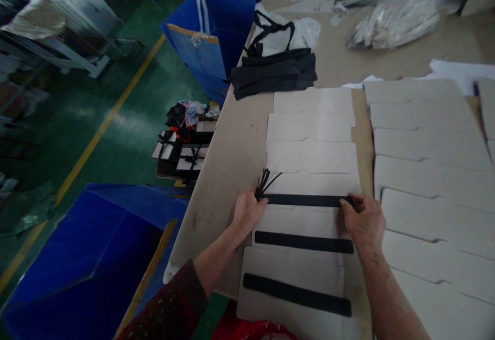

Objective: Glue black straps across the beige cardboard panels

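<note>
A black strip (305, 200) stretches between my two hands over a light grey board. My left hand (249, 210) is closed at the strip's left end, and a bunch of thin black strips (264, 182) sticks up from its fingers. At the other end my right hand (363, 219) pinches the strip between thumb and fingers. Nearer to me, a second black strip (303, 242) and a third black strip (297, 294) lie flat across overlapping boards (294, 260). Farther off, bare boards (311, 156) overlap in the same column.
Another column of overlapping boards (425, 172) lies to the right. A pile of black strips (274, 74) rests at the table's left edge, with a clear plastic bag (402, 17) far right. Blue bins (88, 257) and bundled boards (191, 157) stand on the floor at left.
</note>
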{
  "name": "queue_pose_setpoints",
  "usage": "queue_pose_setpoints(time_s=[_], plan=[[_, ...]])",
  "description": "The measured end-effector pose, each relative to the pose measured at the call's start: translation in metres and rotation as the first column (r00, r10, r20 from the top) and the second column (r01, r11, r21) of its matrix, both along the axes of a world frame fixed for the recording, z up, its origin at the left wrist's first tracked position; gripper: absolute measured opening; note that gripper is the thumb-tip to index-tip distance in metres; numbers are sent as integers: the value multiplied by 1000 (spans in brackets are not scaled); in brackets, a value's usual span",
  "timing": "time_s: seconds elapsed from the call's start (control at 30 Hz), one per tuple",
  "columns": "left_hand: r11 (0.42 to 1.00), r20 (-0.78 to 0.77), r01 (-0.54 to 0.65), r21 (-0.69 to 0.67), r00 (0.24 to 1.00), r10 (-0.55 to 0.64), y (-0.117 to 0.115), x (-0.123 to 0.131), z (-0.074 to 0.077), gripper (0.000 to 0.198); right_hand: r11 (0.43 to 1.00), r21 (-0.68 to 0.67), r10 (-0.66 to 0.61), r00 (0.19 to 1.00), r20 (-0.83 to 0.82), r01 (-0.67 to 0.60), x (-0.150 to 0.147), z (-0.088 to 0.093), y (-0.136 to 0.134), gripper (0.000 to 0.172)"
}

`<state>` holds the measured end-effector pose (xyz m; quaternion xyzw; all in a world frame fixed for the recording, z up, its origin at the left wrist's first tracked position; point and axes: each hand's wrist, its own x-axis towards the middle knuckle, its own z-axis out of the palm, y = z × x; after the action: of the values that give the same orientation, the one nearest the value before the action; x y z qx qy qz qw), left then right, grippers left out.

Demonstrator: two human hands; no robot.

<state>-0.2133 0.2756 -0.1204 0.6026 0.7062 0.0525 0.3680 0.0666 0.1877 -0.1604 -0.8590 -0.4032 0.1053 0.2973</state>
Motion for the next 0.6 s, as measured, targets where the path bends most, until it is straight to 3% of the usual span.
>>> queue_pose_setpoints(time_s=[0.6], plan=[[999, -74, 1, 37, 997, 2, -4, 5, -2, 19, 1000, 16, 16, 1000, 5, -16, -1, 0, -1, 38]])
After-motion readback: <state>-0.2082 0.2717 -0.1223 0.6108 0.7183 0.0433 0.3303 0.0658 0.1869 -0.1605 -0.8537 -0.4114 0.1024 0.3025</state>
